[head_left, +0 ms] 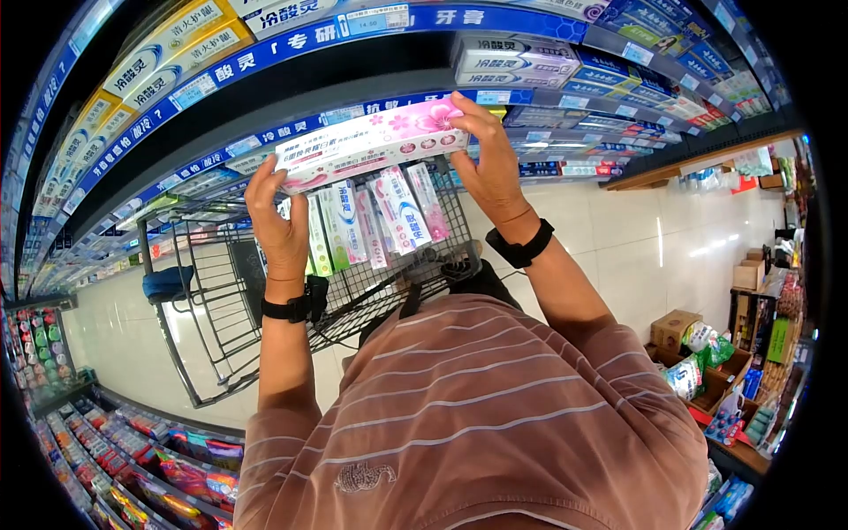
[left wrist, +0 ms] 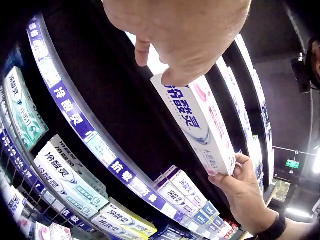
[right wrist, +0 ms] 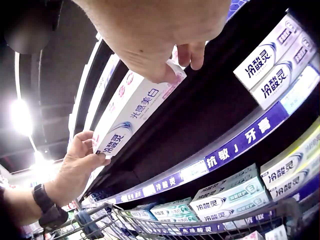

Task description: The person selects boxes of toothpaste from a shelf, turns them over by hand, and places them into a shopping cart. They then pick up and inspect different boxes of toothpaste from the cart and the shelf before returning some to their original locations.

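Observation:
A long pink-and-white toothpaste box is held level between both hands, one at each end. My left hand grips its left end, with the thumb on the near side. The right end is pinched by my right hand. In the left wrist view the box's printed side faces the camera, and the right wrist view shows its other end against the dark shelf gap. Beneath the box, several toothpaste boxes lie side by side in a wire shopping cart.
A shelf with a blue label strip curves across the front. Purple-white boxes stand on it at right, yellow ones at left. Cartons and goods stand across the aisle at right; another stocked shelf is at lower left.

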`<state>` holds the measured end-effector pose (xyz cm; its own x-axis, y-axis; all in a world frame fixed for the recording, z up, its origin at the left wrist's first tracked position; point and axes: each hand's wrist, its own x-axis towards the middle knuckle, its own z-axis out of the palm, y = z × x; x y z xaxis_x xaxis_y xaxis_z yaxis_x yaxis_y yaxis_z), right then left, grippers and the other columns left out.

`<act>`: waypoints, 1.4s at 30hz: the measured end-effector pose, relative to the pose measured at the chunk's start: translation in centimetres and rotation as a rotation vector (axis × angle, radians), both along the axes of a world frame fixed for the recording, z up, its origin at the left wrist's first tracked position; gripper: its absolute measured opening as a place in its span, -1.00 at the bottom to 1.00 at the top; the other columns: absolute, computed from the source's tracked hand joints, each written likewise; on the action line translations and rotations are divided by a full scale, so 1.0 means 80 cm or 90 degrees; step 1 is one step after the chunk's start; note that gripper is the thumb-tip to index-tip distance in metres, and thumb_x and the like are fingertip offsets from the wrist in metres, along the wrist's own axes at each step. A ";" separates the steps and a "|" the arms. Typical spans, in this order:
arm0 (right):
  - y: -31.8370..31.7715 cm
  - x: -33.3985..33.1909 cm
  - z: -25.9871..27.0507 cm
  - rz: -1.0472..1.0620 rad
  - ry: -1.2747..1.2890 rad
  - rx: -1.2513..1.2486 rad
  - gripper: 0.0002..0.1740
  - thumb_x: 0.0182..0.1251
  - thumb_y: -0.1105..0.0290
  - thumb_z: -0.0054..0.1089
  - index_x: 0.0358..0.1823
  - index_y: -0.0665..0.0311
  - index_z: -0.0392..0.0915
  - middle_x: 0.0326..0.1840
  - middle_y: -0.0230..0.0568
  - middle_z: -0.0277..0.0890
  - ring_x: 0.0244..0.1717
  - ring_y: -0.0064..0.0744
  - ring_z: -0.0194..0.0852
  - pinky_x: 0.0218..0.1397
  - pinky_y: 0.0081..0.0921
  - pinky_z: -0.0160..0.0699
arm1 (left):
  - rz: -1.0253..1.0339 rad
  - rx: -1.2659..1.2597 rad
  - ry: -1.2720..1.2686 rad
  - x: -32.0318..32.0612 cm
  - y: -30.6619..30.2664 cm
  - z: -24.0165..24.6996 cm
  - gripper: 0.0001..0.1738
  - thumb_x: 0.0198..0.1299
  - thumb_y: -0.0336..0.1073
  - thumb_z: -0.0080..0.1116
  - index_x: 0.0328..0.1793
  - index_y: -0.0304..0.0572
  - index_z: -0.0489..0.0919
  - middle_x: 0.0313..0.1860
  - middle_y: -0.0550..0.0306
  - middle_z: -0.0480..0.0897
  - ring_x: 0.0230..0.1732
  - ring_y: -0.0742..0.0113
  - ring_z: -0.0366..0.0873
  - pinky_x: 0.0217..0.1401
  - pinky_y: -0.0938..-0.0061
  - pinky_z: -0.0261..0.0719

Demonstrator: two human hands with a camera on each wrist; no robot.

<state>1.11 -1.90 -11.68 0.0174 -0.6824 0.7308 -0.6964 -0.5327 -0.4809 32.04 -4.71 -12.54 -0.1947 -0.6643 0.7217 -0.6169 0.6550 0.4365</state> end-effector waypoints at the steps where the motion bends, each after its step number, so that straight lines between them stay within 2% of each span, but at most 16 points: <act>1: 0.000 0.000 0.000 0.000 -0.006 0.004 -0.41 0.06 0.76 0.24 0.15 0.17 0.42 0.45 -0.09 0.44 0.39 0.02 0.44 0.41 -0.21 0.47 | 0.001 -0.003 -0.004 -0.001 0.000 0.001 -0.47 0.17 -0.64 0.24 0.24 -0.10 0.40 0.40 -0.08 0.49 0.43 -0.02 0.42 0.45 0.20 0.42; 9: 0.000 -0.006 -0.009 0.008 -0.026 0.008 -0.41 0.08 0.75 0.22 0.18 0.18 0.41 0.46 -0.04 0.42 0.41 0.03 0.43 0.42 -0.24 0.47 | 0.001 -0.001 -0.011 -0.003 -0.001 -0.003 -0.47 0.16 -0.62 0.22 0.25 -0.09 0.42 0.41 -0.07 0.49 0.44 -0.02 0.42 0.48 0.19 0.41; 12: 0.002 -0.011 -0.001 0.037 -0.074 0.077 -0.42 0.13 0.69 0.21 0.23 0.20 0.41 0.40 -0.07 0.46 0.38 -0.06 0.48 0.41 -0.26 0.47 | -0.043 0.071 0.027 -0.004 -0.003 0.007 -0.44 0.17 -0.59 0.21 0.32 -0.11 0.44 0.41 -0.05 0.50 0.44 0.03 0.43 0.49 0.21 0.38; 15: 0.001 -0.021 0.016 0.119 -0.212 0.322 -0.42 0.22 0.60 0.25 0.31 0.22 0.42 0.31 -0.11 0.51 0.24 -0.24 0.59 0.31 -0.34 0.56 | -0.093 0.274 0.118 0.006 -0.008 0.018 -0.39 0.20 -0.55 0.22 0.42 -0.13 0.44 0.37 -0.02 0.53 0.43 0.10 0.45 0.51 0.24 0.37; 18: -0.005 -0.040 0.030 0.185 -0.261 0.491 -0.35 0.29 0.50 0.30 0.43 0.21 0.37 0.17 -0.19 0.57 0.13 -0.46 0.59 0.21 -0.47 0.59 | -0.157 0.470 0.239 0.015 -0.016 0.031 -0.33 0.23 -0.52 0.24 0.50 -0.14 0.41 0.32 0.06 0.55 0.40 0.18 0.46 0.50 0.27 0.35; 19: -0.006 -0.044 0.033 0.219 -0.304 0.500 -0.38 0.35 0.36 0.32 0.42 0.24 0.39 0.07 -0.23 0.61 -0.04 -0.51 0.63 0.04 -0.55 0.64 | -0.182 0.529 0.298 0.015 -0.014 0.042 -0.40 0.30 -0.41 0.24 0.50 -0.12 0.44 0.28 0.11 0.57 0.33 0.25 0.49 0.46 0.32 0.38; 22: -0.014 -0.055 0.053 0.247 -0.329 0.601 -0.39 0.39 0.18 0.31 0.39 0.26 0.43 -0.07 -0.27 0.62 -0.20 -0.53 0.65 -0.11 -0.59 0.67 | -0.136 0.562 0.202 0.031 -0.028 0.059 -0.47 0.36 -0.22 0.23 0.44 -0.10 0.51 0.17 0.16 0.60 0.19 0.34 0.52 0.33 0.41 0.46; 23: -0.011 -0.052 0.061 0.229 -0.328 0.612 -0.41 0.45 0.08 0.26 0.36 0.29 0.46 -0.20 -0.32 0.61 -0.34 -0.57 0.63 -0.24 -0.62 0.67 | -0.146 0.569 0.208 0.030 -0.034 0.059 -0.48 0.39 -0.05 0.18 0.40 -0.04 0.56 0.05 0.18 0.61 0.04 0.40 0.53 0.15 0.49 0.55; 24: -0.014 -0.053 0.064 0.233 -0.369 0.653 -0.45 0.48 0.05 0.23 0.29 0.31 0.50 -0.24 -0.33 0.61 -0.35 -0.62 0.62 -0.30 -0.64 0.65 | -0.143 0.625 0.303 0.017 -0.033 0.072 -0.48 0.41 0.06 0.16 0.33 -0.09 0.60 -0.05 0.19 0.63 -0.07 0.44 0.55 -0.02 0.54 0.62; 26: -0.028 -0.059 0.060 0.308 -0.439 0.718 -0.51 0.54 0.00 0.16 0.10 0.34 0.54 -0.32 -0.32 0.59 -0.45 -0.63 0.60 -0.40 -0.60 0.63 | -0.156 0.741 0.323 0.023 -0.051 0.074 -0.44 0.43 0.16 0.12 0.18 -0.19 0.63 -0.13 0.18 0.65 -0.15 0.47 0.59 -0.13 0.54 0.67; 27: -0.035 -0.062 0.059 0.323 -0.453 0.756 -0.48 0.52 -0.05 0.17 0.06 0.35 0.54 -0.35 -0.28 0.59 -0.48 -0.61 0.60 -0.42 -0.59 0.64 | -0.150 0.773 0.328 0.021 -0.057 0.073 -0.38 0.42 0.24 0.10 0.01 -0.27 0.62 -0.32 0.18 0.64 -0.35 0.51 0.59 -0.32 0.57 0.69; 31: -0.054 -0.065 0.055 0.357 -0.500 0.833 -0.37 0.47 -0.18 0.17 -0.05 0.37 0.57 -0.42 -0.20 0.60 -0.55 -0.57 0.57 -0.50 -0.61 0.64 | -0.130 0.841 0.342 0.021 -0.076 0.068 -0.37 0.43 0.26 0.08 -0.10 -0.29 0.56 -0.55 0.21 0.53 -0.63 0.52 0.50 -0.57 0.57 0.65; 34: -0.060 -0.065 0.045 0.361 -0.525 0.834 -0.35 0.47 -0.22 0.14 -0.08 0.37 0.58 -0.43 -0.20 0.60 -0.56 -0.56 0.55 -0.54 -0.64 0.61 | -0.151 0.873 0.324 0.025 -0.085 0.063 -0.37 0.43 0.26 0.09 -0.10 -0.30 0.56 -0.55 0.22 0.52 -0.61 0.52 0.52 -0.54 0.56 0.69; 39: -0.053 -0.065 0.048 0.336 -0.520 0.849 -0.50 0.54 -0.06 0.14 -0.03 0.32 0.53 -0.45 -0.31 0.57 -0.56 -0.60 0.58 -0.53 -0.65 0.63 | -0.149 0.871 0.306 0.027 -0.088 0.057 -0.40 0.41 0.22 0.14 -0.03 -0.29 0.59 -0.54 0.25 0.52 -0.58 0.56 0.46 -0.60 0.66 0.43; 41: -0.049 -0.067 0.041 0.300 -0.477 0.787 -0.49 0.50 -0.01 0.22 0.08 0.36 0.51 -0.31 -0.26 0.59 -0.50 -0.59 0.60 -0.46 -0.63 0.66 | -0.181 0.840 0.292 0.026 -0.092 0.052 -0.43 0.37 0.18 0.23 0.05 -0.26 0.60 -0.50 0.28 0.53 -0.52 0.58 0.44 -0.61 0.68 0.23; 42: -0.049 -0.069 0.036 0.283 -0.455 0.755 -0.46 0.47 0.01 0.27 0.14 0.38 0.51 -0.24 -0.24 0.60 -0.47 -0.58 0.61 -0.42 -0.62 0.68 | -0.181 0.828 0.252 0.028 -0.097 0.050 -0.40 0.34 0.12 0.29 0.20 -0.29 0.58 -0.41 0.29 0.54 -0.45 0.59 0.46 -0.53 0.67 0.32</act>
<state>-4.38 -5.83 -8.80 0.2651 -0.9149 -0.3045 -0.0109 0.3130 -0.9497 34.26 -12.44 -8.51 -0.3655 -0.8666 -0.3396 -0.2254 -0.2716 0.9356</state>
